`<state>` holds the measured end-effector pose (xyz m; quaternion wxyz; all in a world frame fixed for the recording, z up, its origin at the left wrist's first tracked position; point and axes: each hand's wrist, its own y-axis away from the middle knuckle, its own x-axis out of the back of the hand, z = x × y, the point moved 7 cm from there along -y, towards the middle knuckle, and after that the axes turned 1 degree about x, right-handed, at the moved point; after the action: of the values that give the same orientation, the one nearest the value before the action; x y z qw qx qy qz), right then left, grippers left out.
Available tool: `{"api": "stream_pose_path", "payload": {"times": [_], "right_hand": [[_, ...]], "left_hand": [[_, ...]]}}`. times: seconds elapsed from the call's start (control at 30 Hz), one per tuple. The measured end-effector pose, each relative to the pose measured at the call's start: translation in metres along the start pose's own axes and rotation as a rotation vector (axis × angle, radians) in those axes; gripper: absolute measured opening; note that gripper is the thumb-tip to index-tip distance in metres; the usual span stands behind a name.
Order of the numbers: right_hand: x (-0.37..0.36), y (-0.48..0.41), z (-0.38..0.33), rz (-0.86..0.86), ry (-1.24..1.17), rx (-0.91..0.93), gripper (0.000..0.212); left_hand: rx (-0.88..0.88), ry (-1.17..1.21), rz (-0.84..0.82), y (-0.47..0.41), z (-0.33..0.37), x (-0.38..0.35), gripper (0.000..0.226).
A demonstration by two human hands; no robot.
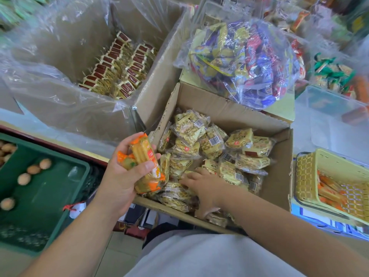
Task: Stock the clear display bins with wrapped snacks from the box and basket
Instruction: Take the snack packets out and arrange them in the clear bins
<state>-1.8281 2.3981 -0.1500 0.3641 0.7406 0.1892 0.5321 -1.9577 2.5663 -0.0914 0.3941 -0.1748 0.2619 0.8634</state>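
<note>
Orange wrapped snacks gripped in left hand beside box edge; right hand spread flat on yellow packs inside. Likely light, crinkly, slippery, crushable; grasp mid-body, gently.

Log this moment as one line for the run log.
left hand: holds orange-wrapped snacks | right hand: rests on yellow packets in cardboard box | yellow basket: orange packs inside
</note>
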Motion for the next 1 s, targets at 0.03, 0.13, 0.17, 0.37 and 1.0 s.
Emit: {"api": "stream_pose_path", "payload": {"times": [0.03, 0.13, 0.17, 0.37, 1.0], "right_hand": [[-0.001, -0.001, 0.002, -0.046, 0.047, 0.000, 0.123], [-0.003, 0.002, 0.012, -0.126, 0.206, -0.025, 0.129], [-0.004, 0.003, 0.014, -0.123, 0.257, -0.033, 0.128], [-0.007, 0.012, 0.022, 0.131, 0.268, -0.005, 0.083], [-0.036, 0.003, 0.020, -0.028, 0.441, -0.127, 0.089]], "left_hand": [[-0.006, -0.007, -0.001, 0.000, 0.000, 0.000, 0.077], [-0.012, -0.022, -0.015, 0.001, 0.002, -0.002, 0.078], [-0.012, -0.027, -0.018, 0.002, 0.002, -0.003, 0.078], [-0.006, -0.011, -0.022, 0.003, 0.003, -0.002, 0.077], [0.025, -0.029, -0.027, 0.002, 0.004, -0.004, 0.091]]}}
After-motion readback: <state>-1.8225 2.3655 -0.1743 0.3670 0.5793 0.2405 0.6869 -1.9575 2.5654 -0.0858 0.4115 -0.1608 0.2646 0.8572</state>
